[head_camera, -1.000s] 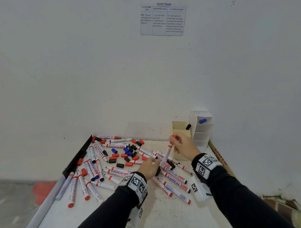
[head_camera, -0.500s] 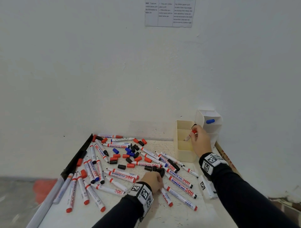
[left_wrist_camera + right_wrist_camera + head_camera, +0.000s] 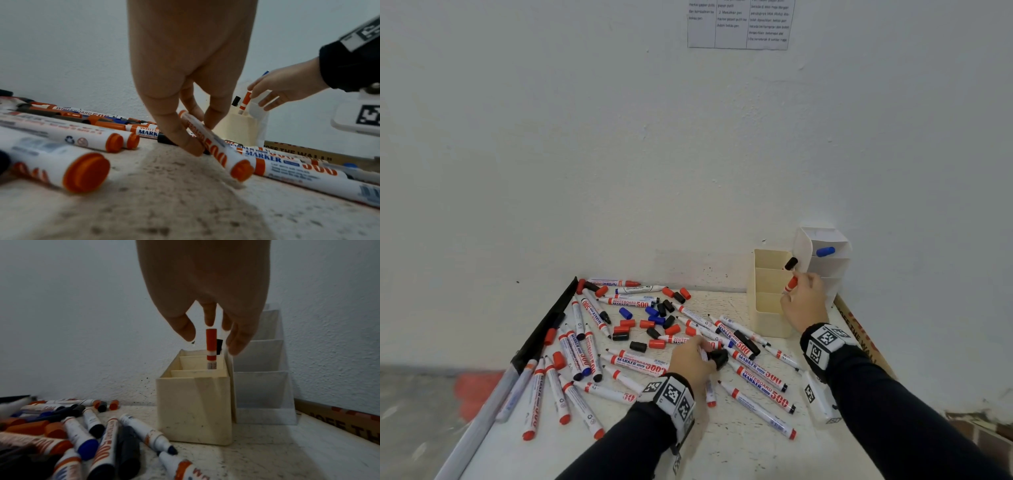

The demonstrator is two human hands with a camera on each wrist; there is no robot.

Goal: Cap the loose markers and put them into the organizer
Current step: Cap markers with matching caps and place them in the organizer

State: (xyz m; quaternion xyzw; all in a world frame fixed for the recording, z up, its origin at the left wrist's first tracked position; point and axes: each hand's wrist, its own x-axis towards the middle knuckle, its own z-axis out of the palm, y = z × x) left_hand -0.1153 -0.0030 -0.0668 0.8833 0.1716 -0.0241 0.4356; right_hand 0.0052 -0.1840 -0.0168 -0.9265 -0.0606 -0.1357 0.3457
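White plaster wall fills most of the head view, with a printed sheet [image 3: 738, 24] taped at the top centre and a speckled white table [image 3: 739, 452] in the lower half. Scattered over the left and centre of the table lie many whiteboard markers [image 3: 755, 409], some capped and some bare-tipped, with loose caps [image 3: 647, 323] in red, black and blue among them. At the right, against the wall, stands a cream organizer [image 3: 768, 308] with three compartments; just beside it, further right, is a stepped white organizer [image 3: 825, 270] with a blue-capped marker [image 3: 825, 251] in an upper slot. The right hand [image 3: 804, 303] hangs over the cream organizer, fingers relaxed and spread, gripping nothing; in the right wrist view the fingertips [image 3: 186, 331] stand just apart from a red-capped marker [image 3: 211, 345] that stands upright in a rear compartment, next to a black-capped marker [image 3: 219, 344]. Which of the rear compartments it is I cannot tell for sure. The left hand [image 3: 693, 363], low centre of the frame, pinches a red marker [image 3: 213, 146] between thumb and fingers where it lies on the table among the others, its red end plug toward the wrist camera. A black cap [image 3: 719, 358] lies just beside that hand.
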